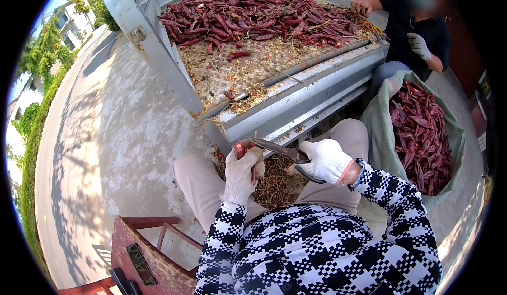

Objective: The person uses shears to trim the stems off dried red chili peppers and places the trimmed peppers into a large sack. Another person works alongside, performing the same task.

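Observation:
Between my knees, my left hand [241, 174] in a white knit glove grips a dried red chili pepper [239, 149], its pale cut end facing up. My right hand [326, 160], gloved too, holds a pair of scissors [275, 147] whose blades point left and reach the top of the pepper. How far the blades are apart is hard to tell. Beneath both hands lies a heap of cut stems [277, 180] on the ground. To my right stands a green woven sack [380, 136] filled with dried red chili peppers [422, 136].
A metal truck bed [301, 93] ahead carries a large pile of chili peppers [253, 13] and scattered seeds. At the far right sits another person [416, 37], one hand gloved, by yellow-handled scissors [372, 27]. A red wooden bench [158, 251] with a phone [141, 264] is at lower left.

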Available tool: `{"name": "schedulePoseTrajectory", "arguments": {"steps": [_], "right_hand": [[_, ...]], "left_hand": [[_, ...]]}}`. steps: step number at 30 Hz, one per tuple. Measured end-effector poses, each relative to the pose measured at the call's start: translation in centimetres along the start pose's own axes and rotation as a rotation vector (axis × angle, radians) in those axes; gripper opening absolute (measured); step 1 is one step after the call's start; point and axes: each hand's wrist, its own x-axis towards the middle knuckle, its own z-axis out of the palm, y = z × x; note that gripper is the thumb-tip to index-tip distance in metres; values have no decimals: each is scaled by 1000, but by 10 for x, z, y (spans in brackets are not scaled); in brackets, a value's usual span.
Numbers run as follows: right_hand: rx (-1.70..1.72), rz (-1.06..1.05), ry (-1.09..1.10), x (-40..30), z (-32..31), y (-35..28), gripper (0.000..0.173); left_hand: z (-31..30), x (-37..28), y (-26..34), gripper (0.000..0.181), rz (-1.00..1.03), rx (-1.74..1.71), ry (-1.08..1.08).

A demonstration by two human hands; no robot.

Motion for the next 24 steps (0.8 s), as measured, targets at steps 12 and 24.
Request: {"name": "schedulePoseTrajectory", "arguments": {"steps": [12, 24], "right_hand": [[-196, -266, 31, 8, -39, 0, 71], [-307, -332, 77, 1, -46, -8, 70]], "left_hand": [[-10, -7, 8, 29, -139, -75, -283], [-25, -4, -4, 27, -188, -231, -494]]}}
